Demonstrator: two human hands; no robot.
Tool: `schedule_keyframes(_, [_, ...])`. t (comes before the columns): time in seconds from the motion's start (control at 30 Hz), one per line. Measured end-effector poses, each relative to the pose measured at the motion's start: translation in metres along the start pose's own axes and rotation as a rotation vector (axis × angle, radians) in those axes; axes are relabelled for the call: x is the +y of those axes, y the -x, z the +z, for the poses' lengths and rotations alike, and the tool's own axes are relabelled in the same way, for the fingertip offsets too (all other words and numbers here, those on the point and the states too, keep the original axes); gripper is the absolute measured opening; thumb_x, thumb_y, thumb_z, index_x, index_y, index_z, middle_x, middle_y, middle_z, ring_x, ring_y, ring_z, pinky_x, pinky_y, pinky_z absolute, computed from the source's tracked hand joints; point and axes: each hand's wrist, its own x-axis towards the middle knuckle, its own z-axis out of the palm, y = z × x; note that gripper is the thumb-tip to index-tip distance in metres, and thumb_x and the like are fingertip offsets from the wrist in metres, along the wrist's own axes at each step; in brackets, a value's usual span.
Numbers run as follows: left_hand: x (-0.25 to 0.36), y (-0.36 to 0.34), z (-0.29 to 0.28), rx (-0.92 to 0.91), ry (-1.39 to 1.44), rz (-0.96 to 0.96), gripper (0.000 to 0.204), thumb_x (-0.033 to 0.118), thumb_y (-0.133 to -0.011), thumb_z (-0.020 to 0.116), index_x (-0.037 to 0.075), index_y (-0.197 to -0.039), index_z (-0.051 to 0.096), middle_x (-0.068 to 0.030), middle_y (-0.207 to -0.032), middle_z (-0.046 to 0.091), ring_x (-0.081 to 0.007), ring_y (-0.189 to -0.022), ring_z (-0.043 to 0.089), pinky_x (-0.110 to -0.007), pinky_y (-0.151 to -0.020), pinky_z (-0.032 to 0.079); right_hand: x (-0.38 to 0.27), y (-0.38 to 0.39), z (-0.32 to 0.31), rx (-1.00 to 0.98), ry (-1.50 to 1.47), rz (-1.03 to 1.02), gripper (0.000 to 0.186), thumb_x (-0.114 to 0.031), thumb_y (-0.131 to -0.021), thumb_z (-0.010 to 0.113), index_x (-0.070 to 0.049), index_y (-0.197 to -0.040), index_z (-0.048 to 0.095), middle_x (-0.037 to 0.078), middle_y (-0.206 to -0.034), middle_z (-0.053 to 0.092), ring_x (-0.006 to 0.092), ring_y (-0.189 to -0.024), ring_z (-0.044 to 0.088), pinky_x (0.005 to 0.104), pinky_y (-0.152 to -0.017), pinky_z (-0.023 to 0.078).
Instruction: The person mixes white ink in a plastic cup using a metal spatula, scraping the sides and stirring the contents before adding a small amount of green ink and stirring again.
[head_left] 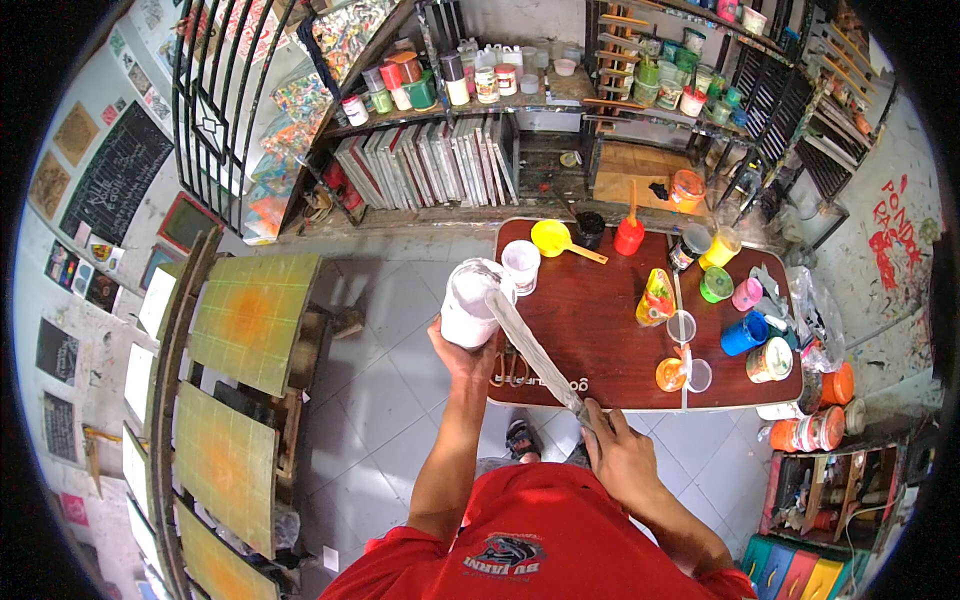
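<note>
My left hand (464,354) is wrapped round the side of a white plastic tub (468,322), held up off the left edge of the table. Pale paint shows inside the tub and smears its rim. In my right hand (624,458) is the near end of a long flat stirring stick (540,356), coated in greyish-white paint. The stick slants up to the left, and its far end meets the tub's rim; whether the tip dips into the paint I cannot tell. Just beyond the tub, a second white tub (521,264) stands on the table corner.
On the dark red table (590,345) are a yellow ladle-like cup (552,238), a red pot (629,237), a blue pot (742,335) and several paint cups. Framed screens (430,165) fill the shelf behind. Greenish boards (250,320) line a rack at left.
</note>
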Motion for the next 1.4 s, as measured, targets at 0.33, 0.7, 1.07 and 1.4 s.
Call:
schedule_keyframes(0.33, [0.004,-0.003,-0.016,0.064,-0.081,0.013,0.054,0.048,-0.086,0.042,0.011,-0.124,0.056,-0.0072,-0.121,0.06,-0.0306,-0.11,0.059,-0.048,-0.09,0.051,0.011,0.025,-0.052,-0.069,0.069,0.031,0.041,-0.025,-0.093,0.059,-0.005,-0.128,0.056,0.015,-0.094,0.06,0.03,-0.061,0.065,0.0406,-0.049,0.052])
schedule_keyframes(0.7, [-0.007,0.019,-0.008,0.056,-0.099,-0.058,0.056,0.049,-0.088,0.04,0.013,-0.128,0.054,-0.0084,-0.128,0.057,-0.0323,-0.115,0.056,-0.051,-0.093,0.049,-0.001,-0.02,-0.02,0.245,-0.612,0.238,0.024,-0.013,-0.092,0.063,0.0,-0.109,0.051,0.02,-0.093,0.066,0.0406,-0.082,0.066,0.0475,-0.07,0.052])
schedule_keyframes(1.07, [-0.02,0.042,0.024,0.101,-0.048,-0.066,0.051,0.045,-0.089,0.041,0.01,-0.123,0.057,-0.0069,-0.118,0.063,-0.0293,-0.108,0.062,-0.048,-0.088,0.052,-0.026,-0.075,0.029,0.476,-0.323,-0.024,0.033,-0.005,-0.086,0.064,-0.007,-0.118,0.055,0.015,-0.1,0.065,0.0344,-0.087,0.065,0.0438,-0.07,0.053])
schedule_keyframes(1.4, [-0.002,0.017,-0.004,0.053,0.008,-0.061,0.051,0.043,-0.087,0.041,0.008,-0.12,0.059,-0.008,-0.117,0.063,-0.0309,-0.105,0.063,-0.048,-0.085,0.054,-0.011,-0.032,0.038,0.34,-0.152,-0.049,0.042,-0.003,-0.082,0.065,-0.007,-0.123,0.06,0.015,-0.1,0.063,0.0329,-0.086,0.064,0.0422,-0.07,0.054])
